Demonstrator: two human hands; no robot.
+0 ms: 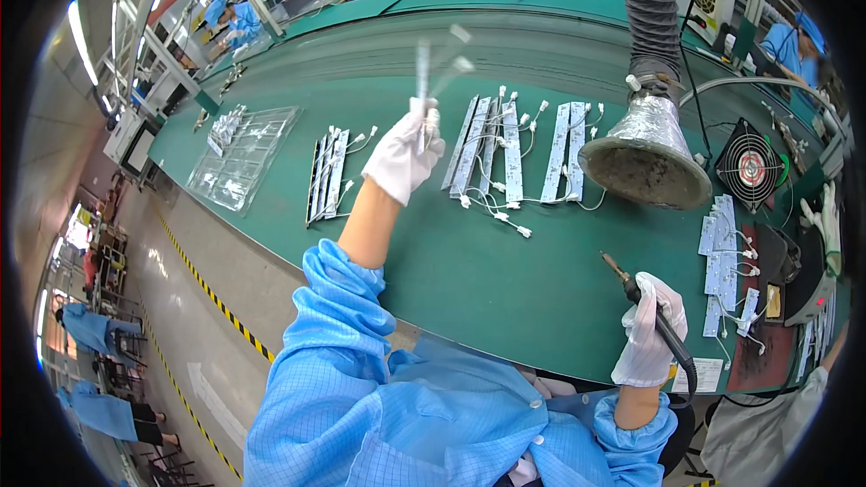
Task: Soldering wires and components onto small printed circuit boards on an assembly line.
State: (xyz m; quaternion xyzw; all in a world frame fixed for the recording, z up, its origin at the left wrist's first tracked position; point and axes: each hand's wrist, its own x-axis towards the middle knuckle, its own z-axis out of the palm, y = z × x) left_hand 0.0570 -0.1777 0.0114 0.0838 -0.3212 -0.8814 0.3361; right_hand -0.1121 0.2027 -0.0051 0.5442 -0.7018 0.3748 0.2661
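My gloved left hand point(405, 151) is raised over the green mat, pinching a narrow light strip board point(423, 72). The board is smeared by motion, and white connectors on its wires fly out to the right. In my gloved right hand point(651, 329) is a soldering iron point(666, 332), its tip pointing up and left above the mat. Between and beyond my hands lie white LED strip boards point(512, 155) with wires and white plugs. Another pair of boards point(564, 153) lies right of these, and a smaller group point(328, 176) lies left of my left hand.
A fume duct hood point(645, 162) hangs over the right side. Near it are a small black fan point(750, 165), stacked strip boards point(721, 257) and a soldering station point(803, 275). A clear plastic tray point(244, 162) lies far left. A co-worker's gloved hand point(823, 221) is at the right edge.
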